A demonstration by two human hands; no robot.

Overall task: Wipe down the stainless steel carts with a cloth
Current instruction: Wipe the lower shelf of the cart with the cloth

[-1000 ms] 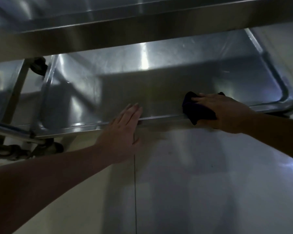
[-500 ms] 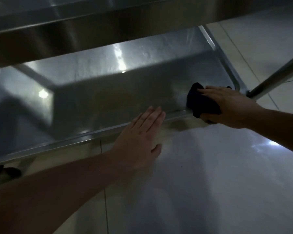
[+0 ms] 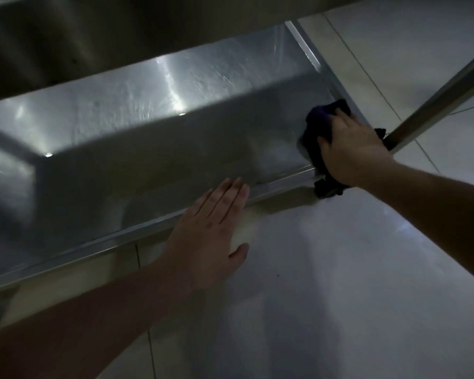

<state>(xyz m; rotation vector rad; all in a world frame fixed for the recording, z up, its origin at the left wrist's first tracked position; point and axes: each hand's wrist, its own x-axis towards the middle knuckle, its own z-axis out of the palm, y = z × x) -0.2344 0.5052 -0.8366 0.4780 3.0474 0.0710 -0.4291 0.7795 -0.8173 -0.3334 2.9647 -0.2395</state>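
Since the earlier frame, the right hand [image 3: 353, 149] has carried the dark cloth [image 3: 316, 129] farther right and up in the picture, off the front rim and into the right-hand corner of the lower shelf [image 3: 148, 127]; the left hand [image 3: 211, 228] has stayed at the front rim, and the whole shelf now sits lower and more to the left of the frame.

Head view: the stainless steel cart fills the upper left and centre. Its lower shelf is a shallow tray with bright reflections across the back and shadow toward the front. The upper shelf [image 3: 93, 31] runs as a dark band along the top of the frame. A round cart leg [image 3: 443, 94] slants from the upper right edge down to the shelf's right corner.

The right hand lies over the cloth with its fingers curled round the bunched fabric, pressing it onto the shelf beside the right rim. Part of the cloth hangs out below the wrist, over the front rim.

The left hand is flat, fingers straight and together, thumb spread; its fingertips lie over the front rim [image 3: 93, 243] near the centre of the frame.

Pale floor tiles [image 3: 340, 283] fill the lower right.
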